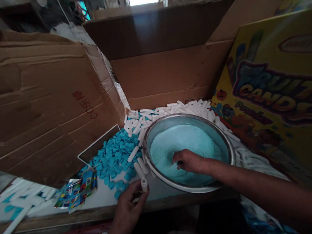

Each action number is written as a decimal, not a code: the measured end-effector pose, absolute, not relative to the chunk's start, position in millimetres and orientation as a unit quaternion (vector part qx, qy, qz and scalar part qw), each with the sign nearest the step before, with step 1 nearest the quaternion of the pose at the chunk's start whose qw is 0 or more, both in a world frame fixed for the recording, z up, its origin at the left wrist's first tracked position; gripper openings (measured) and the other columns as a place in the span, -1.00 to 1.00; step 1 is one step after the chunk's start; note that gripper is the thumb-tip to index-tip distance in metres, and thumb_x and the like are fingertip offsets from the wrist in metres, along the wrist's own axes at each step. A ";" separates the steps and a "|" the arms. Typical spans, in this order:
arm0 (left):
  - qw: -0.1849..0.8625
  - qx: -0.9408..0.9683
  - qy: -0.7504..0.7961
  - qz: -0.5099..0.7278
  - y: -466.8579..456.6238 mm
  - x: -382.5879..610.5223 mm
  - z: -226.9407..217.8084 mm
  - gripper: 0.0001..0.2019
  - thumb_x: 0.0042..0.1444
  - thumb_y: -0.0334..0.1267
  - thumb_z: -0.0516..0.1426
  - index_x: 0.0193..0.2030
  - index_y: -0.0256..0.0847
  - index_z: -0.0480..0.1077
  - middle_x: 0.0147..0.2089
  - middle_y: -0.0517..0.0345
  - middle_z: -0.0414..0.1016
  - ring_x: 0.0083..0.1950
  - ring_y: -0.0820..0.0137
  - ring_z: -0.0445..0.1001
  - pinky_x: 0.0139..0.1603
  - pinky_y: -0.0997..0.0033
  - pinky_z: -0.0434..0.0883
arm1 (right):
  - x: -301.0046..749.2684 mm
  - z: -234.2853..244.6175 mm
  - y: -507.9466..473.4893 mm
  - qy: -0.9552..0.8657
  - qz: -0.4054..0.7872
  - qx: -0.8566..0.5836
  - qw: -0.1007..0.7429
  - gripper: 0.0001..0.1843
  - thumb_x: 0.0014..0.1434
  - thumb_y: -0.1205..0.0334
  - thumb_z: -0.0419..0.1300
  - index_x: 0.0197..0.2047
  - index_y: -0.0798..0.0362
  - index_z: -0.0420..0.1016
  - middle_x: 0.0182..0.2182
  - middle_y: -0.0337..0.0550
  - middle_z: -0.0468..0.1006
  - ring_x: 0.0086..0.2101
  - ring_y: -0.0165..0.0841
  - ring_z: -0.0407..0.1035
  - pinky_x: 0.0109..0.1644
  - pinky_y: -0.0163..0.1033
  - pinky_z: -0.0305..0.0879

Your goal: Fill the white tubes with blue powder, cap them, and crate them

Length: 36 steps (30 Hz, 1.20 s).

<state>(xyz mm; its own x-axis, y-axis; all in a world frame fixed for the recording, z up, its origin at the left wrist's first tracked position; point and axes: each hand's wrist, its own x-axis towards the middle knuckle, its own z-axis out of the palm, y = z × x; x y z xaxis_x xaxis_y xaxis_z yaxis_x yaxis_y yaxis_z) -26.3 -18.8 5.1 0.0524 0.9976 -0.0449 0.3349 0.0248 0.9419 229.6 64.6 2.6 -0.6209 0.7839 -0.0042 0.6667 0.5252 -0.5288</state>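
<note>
My left hand (131, 203) grips a small white plastic tube (144, 185) upright, its open mouth facing up, just left of the bowl. Over the metal bowl (231, 151), my right hand (187, 161) is closed, fingertips at the pale blue powder (184, 136). Something dark shows at its fingers, too unclear to name. Blue caps (118, 148) lie heaped left of the bowl. More white tubes (190, 109) are piled behind it, and a few lie between the bowl and my left hand.
Cardboard sheets (166, 73) wall the back and left of the table. On the right leans a yellow printed box (283, 101). Colourful packets (75, 192) lie at the front left, beside more white tubes (25, 194). The table's front edge (172, 202) runs below the bowl.
</note>
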 end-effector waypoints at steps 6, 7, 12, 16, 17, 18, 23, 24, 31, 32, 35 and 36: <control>0.424 0.601 0.564 0.376 -19.6 -21.5 12.5 -0.64 -0.11 0.02 0.16 -0.29 -0.23 0.44 -0.36 0.06 0.54 -0.32 0.27 0.51 -0.34 0.40 0.48 | 242.0 0.8 66.4 -0.876 0.185 -0.444 0.028 -0.74 -0.13 0.55 0.08 -0.41 0.11 0.52 -0.39 -0.12 0.55 -0.37 -0.30 0.40 -0.30 -0.29 0.25; 0.423 0.603 0.562 0.376 -20.4 -21.9 11.4 -0.64 -0.11 0.02 0.16 -0.29 -0.23 0.44 -0.35 0.05 0.54 -0.32 0.28 0.51 -0.34 0.40 0.48 | 242.3 -1.7 65.6 -0.874 0.180 -0.450 0.023 -0.71 -0.15 0.57 0.06 -0.43 0.12 0.52 -0.41 -0.09 0.55 -0.39 -0.28 0.40 -0.32 -0.28 0.25; 0.416 0.598 0.565 0.388 -24.0 -27.0 5.8 -0.65 -0.12 -0.01 0.17 -0.27 -0.23 0.45 -0.37 0.07 0.55 -0.33 0.29 0.51 -0.34 0.41 0.48 | 232.3 -10.3 60.0 -0.873 0.186 -0.451 0.000 -0.71 -0.16 0.60 0.04 -0.53 0.10 0.51 -0.47 -0.04 0.55 -0.45 -0.27 0.40 -0.37 -0.27 0.23; 0.415 0.593 0.567 0.393 -24.5 -30.8 7.5 -0.67 -0.12 -0.05 0.18 -0.25 -0.23 0.44 -0.35 0.08 0.56 -0.32 0.31 0.52 -0.29 0.41 0.48 | 227.4 -2.6 62.8 -0.876 0.206 -0.437 0.006 -0.72 -0.17 0.56 0.10 -0.43 0.09 0.54 -0.41 -0.13 0.56 -0.38 -0.30 0.41 -0.32 -0.31 0.23; 0.418 0.591 0.568 0.391 -24.1 -31.2 8.6 -0.66 -0.13 -0.05 0.18 -0.25 -0.23 0.43 -0.35 0.09 0.56 -0.32 0.31 0.52 -0.29 0.41 0.48 | 228.3 0.5 64.3 -0.875 0.206 -0.439 0.012 -0.74 -0.15 0.55 0.11 -0.42 0.10 0.54 -0.41 -0.14 0.56 -0.37 -0.30 0.41 -0.31 -0.32 0.23; 0.423 0.589 0.569 0.389 -23.7 -31.1 9.9 -0.65 -0.13 -0.05 0.18 -0.24 -0.23 0.43 -0.34 0.09 0.56 -0.32 0.30 0.52 -0.30 0.41 0.48 | 230.1 3.6 65.7 -0.873 0.206 -0.441 0.016 -0.77 -0.13 0.53 0.12 -0.41 0.11 0.53 -0.41 -0.14 0.56 -0.37 -0.31 0.40 -0.32 -0.33 0.23; 0.421 0.592 0.574 0.378 -20.2 -24.3 17.9 -0.61 -0.12 0.05 0.15 -0.28 -0.23 0.44 -0.36 0.10 0.55 -0.32 0.28 0.51 -0.34 0.41 0.48 | 242.1 12.4 68.5 -0.868 0.195 -0.456 0.038 -0.83 -0.10 0.47 0.16 -0.41 0.09 0.52 -0.42 -0.18 0.55 -0.40 -0.33 0.39 -0.34 -0.33 0.22; 0.418 0.598 0.570 0.379 -19.1 -21.7 19.7 -0.62 -0.11 0.05 0.15 -0.28 -0.23 0.44 -0.36 0.11 0.55 -0.32 0.29 0.51 -0.32 0.41 0.48 | 244.3 13.3 68.4 -0.866 0.190 -0.460 0.043 -0.83 -0.08 0.46 0.15 -0.40 0.09 0.52 -0.42 -0.17 0.55 -0.39 -0.32 0.39 -0.33 -0.32 0.22; 0.416 0.647 0.489 0.410 -2.5 12.0 33.0 -0.71 -0.01 -0.06 0.11 -0.24 -0.22 0.42 -0.30 0.15 0.54 -0.28 0.35 0.50 -0.23 0.44 0.46 | 258.6 25.6 62.3 -0.867 0.136 -0.477 0.055 -0.85 -0.02 0.45 0.12 -0.39 0.11 0.50 -0.36 -0.08 0.54 -0.32 -0.27 0.40 -0.28 -0.29 0.21; 0.419 0.656 0.478 0.407 1.3 19.0 34.2 -0.73 0.00 -0.09 0.11 -0.25 -0.22 0.42 -0.32 0.15 0.53 -0.28 0.35 0.50 -0.23 0.45 0.46 | 261.2 27.6 60.7 -0.867 0.132 -0.477 0.057 -0.84 -0.01 0.46 0.11 -0.38 0.11 0.50 -0.36 -0.08 0.53 -0.32 -0.27 0.40 -0.27 -0.30 0.21; 0.434 0.674 0.450 0.395 13.8 41.5 34.4 -0.76 0.01 -0.19 0.11 -0.19 -0.23 0.40 -0.29 0.13 0.51 -0.24 0.35 0.48 -0.25 0.46 0.44 | 270.7 31.8 55.8 -0.860 0.140 -0.485 0.081 -0.81 -0.02 0.46 0.12 -0.33 0.10 0.50 -0.33 -0.09 0.52 -0.31 -0.30 0.40 -0.26 -0.30 0.22; 0.437 0.678 0.443 0.391 17.9 48.9 33.2 -0.76 0.00 -0.22 0.11 -0.18 -0.24 0.40 -0.28 0.12 0.50 -0.23 0.35 0.47 -0.25 0.46 0.43 | 274.3 32.7 54.4 -0.854 0.146 -0.490 0.095 -0.79 -0.02 0.47 0.12 -0.31 0.09 0.50 -0.33 -0.10 0.52 -0.32 -0.31 0.40 -0.25 -0.30 0.23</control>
